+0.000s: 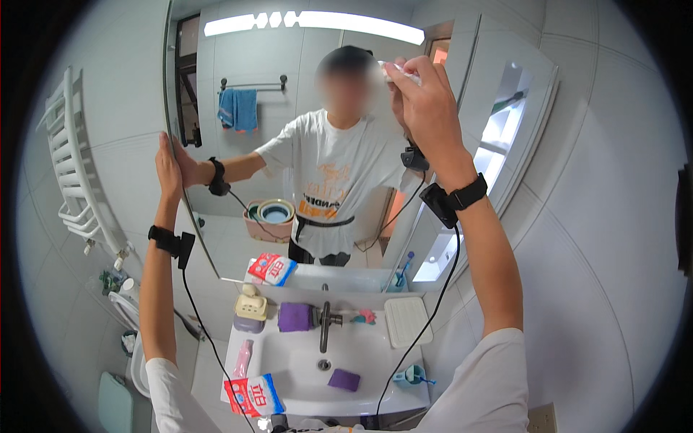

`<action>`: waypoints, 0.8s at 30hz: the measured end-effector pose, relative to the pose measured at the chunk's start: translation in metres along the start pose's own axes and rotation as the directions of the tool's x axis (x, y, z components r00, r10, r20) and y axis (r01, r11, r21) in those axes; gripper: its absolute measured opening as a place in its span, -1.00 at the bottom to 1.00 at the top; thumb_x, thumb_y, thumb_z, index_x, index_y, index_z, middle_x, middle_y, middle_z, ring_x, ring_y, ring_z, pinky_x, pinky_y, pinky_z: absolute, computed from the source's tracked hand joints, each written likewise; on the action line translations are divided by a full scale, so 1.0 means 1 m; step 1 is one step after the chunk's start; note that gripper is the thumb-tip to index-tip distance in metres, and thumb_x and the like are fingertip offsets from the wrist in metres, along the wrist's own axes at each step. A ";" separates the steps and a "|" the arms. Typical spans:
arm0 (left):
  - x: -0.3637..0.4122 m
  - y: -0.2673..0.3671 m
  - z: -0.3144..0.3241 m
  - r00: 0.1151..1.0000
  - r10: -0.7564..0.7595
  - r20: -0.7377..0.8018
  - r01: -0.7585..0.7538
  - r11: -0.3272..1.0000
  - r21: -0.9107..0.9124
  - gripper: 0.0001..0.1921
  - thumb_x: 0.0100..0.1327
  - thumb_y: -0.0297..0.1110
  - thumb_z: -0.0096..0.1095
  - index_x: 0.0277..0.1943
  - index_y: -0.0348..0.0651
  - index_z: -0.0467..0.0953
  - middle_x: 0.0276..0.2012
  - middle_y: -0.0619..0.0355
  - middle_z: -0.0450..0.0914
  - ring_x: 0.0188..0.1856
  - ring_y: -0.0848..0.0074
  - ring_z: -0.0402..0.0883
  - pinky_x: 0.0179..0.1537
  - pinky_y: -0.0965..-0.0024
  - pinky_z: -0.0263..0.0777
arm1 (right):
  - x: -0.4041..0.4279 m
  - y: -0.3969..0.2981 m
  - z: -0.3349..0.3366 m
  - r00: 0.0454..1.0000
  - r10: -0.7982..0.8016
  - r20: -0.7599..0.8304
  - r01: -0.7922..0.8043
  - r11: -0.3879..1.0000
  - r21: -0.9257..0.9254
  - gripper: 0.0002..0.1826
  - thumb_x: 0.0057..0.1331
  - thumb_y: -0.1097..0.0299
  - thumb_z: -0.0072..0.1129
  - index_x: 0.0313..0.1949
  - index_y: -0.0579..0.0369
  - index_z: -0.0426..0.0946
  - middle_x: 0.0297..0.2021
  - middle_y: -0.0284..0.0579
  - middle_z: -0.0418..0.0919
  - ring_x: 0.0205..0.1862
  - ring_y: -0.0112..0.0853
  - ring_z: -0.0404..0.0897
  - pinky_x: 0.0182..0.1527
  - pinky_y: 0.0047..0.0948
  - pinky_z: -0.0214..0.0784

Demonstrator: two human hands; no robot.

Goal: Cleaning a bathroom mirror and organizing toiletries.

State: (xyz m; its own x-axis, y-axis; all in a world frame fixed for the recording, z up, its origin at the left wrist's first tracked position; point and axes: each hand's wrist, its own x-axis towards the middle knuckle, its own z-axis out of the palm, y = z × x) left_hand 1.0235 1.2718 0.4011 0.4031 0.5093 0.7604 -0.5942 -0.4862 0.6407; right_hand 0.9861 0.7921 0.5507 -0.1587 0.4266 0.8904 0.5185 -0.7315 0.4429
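My right hand [430,105] is raised to the upper part of the wall mirror [260,178], its fingers pinching a white wad, a tissue or wipe [400,73], against or close to the glass. At the mirror's left edge, my left hand [169,166] rests upright with its fingers together, holding or bracing that edge. Both wrists wear black straps with small devices and cables. The mirror reflects a person in a white T-shirt and dark cap, a light strip and a blue towel on a rail.
Below is a white washbasin [292,395] with a dark faucet [325,327]. Around it lie purple sponges or cloths [295,317], a soap dish [250,307], a pink tube [243,358], a red-and-blue packet [253,396], a white ridged tray [409,322] and a blue cup [410,375]. A towel radiator [67,157] is left.
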 end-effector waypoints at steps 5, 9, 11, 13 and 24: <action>-0.002 0.010 0.002 0.996 0.058 -0.068 -0.060 0.998 -0.017 -0.36 0.48 0.15 -0.29 -0.24 -0.38 0.48 -0.38 0.08 0.50 -0.30 0.45 0.44 -0.21 0.38 0.34 | -0.045 -0.026 -0.001 0.999 -0.026 0.045 0.025 1.000 0.014 -0.63 0.09 0.57 0.12 -0.06 0.12 0.60 -0.26 -0.21 0.43 -0.16 -0.30 0.43 -0.07 -0.35 0.37; -0.011 0.014 0.003 0.995 0.055 -0.085 -0.056 0.998 -0.009 -0.37 0.49 0.13 -0.28 -0.28 -0.37 0.49 -0.43 0.13 0.49 -0.34 0.52 0.40 -0.25 0.42 0.33 | -0.113 -0.065 0.002 0.986 -0.038 0.161 0.022 0.995 0.099 -0.60 0.04 0.57 0.16 -0.06 0.14 0.60 -0.31 -0.21 0.41 -0.18 -0.30 0.42 -0.08 -0.36 0.35; -0.010 0.015 0.004 0.996 0.037 -0.083 -0.040 0.999 -0.032 -0.37 0.49 0.13 -0.27 -0.29 -0.37 0.48 -0.44 0.13 0.48 -0.34 0.53 0.40 -0.25 0.43 0.33 | -0.148 -0.087 -0.002 0.963 -0.022 0.267 -0.016 0.990 0.138 -0.61 0.08 0.52 0.10 -0.04 0.17 0.58 -0.27 -0.21 0.41 -0.15 -0.31 0.40 -0.03 -0.39 0.31; -0.007 0.013 0.000 0.996 0.017 -0.086 -0.022 0.999 -0.047 -0.37 0.48 0.13 -0.25 -0.30 -0.37 0.48 -0.45 0.14 0.48 -0.35 0.53 0.40 -0.25 0.43 0.33 | -0.180 -0.109 -0.002 0.951 -0.035 0.308 -0.009 0.990 0.139 -0.61 0.09 0.50 0.09 -0.03 0.18 0.56 -0.27 -0.22 0.41 -0.13 -0.30 0.41 -0.02 -0.38 0.31; -0.001 0.010 0.011 0.969 0.067 -0.237 -0.078 0.996 -0.039 -0.43 0.45 0.04 -0.14 -0.44 -0.32 0.52 -0.52 0.15 0.53 -0.43 0.56 0.44 -0.36 0.41 0.35 | -0.348 -0.186 0.008 0.865 -0.071 0.496 -0.112 0.938 0.329 -0.55 0.06 0.50 0.12 0.01 0.21 0.53 -0.30 -0.21 0.43 -0.14 -0.29 0.45 -0.03 -0.37 0.39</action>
State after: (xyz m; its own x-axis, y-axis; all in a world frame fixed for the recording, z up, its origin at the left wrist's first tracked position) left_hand 1.0247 1.2592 0.4078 0.1860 0.6292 0.7546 -0.6506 -0.4966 0.5745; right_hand 0.9516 0.7833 0.1577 0.2428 0.6850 0.6869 0.7801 -0.5587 0.2814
